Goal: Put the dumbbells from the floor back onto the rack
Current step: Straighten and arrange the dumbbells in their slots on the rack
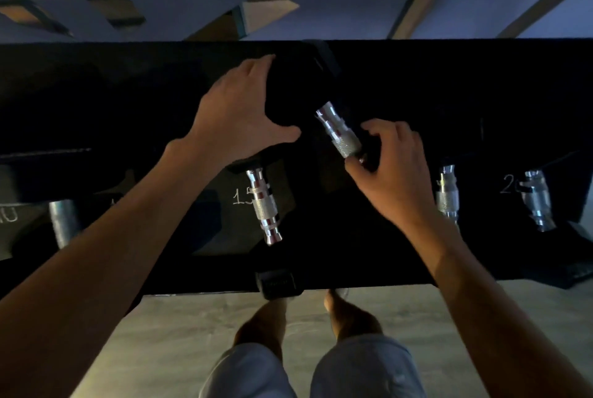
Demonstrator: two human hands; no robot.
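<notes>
Over the upper shelf of the black rack (481,76), the dumbbell (338,133) sits slantwise, its bright handle catching light. Whether it rests on the shelf I cannot tell. The left hand (237,109) cups the dark far head, fingers and thumb curved round it. The right hand (391,166) is at the handle's near end, thumb touching, fingers curled — a true grip or not, I cannot tell. Lower down sits a dumbbell marked 15 (263,205) — two more dumbbells (447,195) lie to its right.
</notes>
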